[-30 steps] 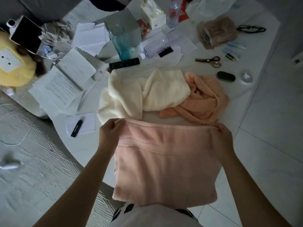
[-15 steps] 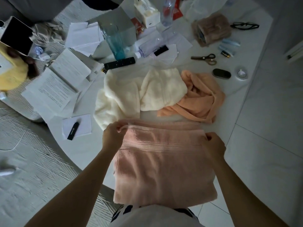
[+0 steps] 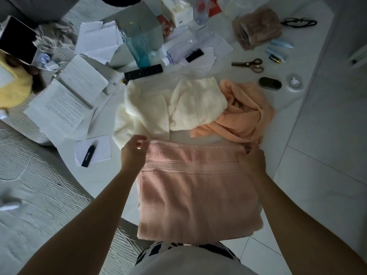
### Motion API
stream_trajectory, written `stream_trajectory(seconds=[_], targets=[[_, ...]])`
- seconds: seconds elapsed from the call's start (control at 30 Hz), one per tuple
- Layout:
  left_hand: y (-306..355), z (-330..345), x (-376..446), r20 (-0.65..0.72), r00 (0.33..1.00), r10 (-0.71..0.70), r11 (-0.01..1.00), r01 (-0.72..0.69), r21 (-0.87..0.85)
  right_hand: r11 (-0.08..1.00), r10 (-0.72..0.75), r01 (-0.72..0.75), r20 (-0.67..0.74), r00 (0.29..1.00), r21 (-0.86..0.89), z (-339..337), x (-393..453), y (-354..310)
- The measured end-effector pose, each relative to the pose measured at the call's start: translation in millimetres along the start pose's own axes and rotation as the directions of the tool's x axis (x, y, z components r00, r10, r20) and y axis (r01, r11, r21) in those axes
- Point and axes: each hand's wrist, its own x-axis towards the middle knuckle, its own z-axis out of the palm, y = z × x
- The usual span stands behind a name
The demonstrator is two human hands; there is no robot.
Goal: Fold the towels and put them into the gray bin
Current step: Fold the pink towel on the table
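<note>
A pink towel (image 3: 194, 191) lies folded flat on the white table (image 3: 95, 175), its near part hanging over the table's front edge. My left hand (image 3: 134, 153) hovers at the towel's far left corner with its fingers loosely apart and nothing in them. My right hand (image 3: 253, 161) rests on the far right corner, fingers curled down onto the cloth. Behind the pink towel lie a crumpled cream towel (image 3: 158, 110) and a crumpled orange towel (image 3: 246, 116). A gray box-shaped bin (image 3: 139, 18) stands at the back of the table.
Papers (image 3: 65, 102) and a notepad with a black stick (image 3: 89, 155) crowd the left side. A black remote (image 3: 144, 72), a blue-green glass (image 3: 139, 48), scissors (image 3: 251, 64), a dark oval case (image 3: 270, 82) and eyeglasses (image 3: 299, 22) lie behind the towels. Tiled floor lies to the right.
Both hands lowered the pink towel's far edge onto the table. My left hand has let go of its corner and opened. The right hand has stayed on its corner.
</note>
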Motion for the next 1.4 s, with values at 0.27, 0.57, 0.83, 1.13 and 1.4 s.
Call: stream_trajectory(seconds=[0.27,0.57,0.83,1.13,1.4], targets=[[0.0,-9.8,-2.9,0.262,0.965,0.017,0.999,-0.029,0.045,0.998,-0.056,0.052,0.149,0.987,0.032,-10.9,3.9,-1.2],[-4.2,-33.1,-5.8,0.189,0.972,0.14,0.984,-0.158,0.085,0.933,-0.347,0.358,0.211,0.914,-0.019,-60.2,-25.1,18.6],[29.2,-55.2,-27.4,0.119,0.94,0.32,0.94,-0.331,0.089,0.834,-0.541,0.531,-0.029,0.841,-0.148,-108.0,-67.0,22.9],[108.7,-138.0,-94.7,-0.201,0.899,0.39,0.844,-0.436,-0.313,0.645,-0.688,0.749,-0.309,0.656,0.154,-205.1,-120.0,-16.2],[58.9,-127.7,-182.0,-0.118,0.9,0.421,0.83,-0.434,-0.35,0.604,-0.705,0.706,-0.165,0.69,0.371,-202.1,-149.6,49.2]])
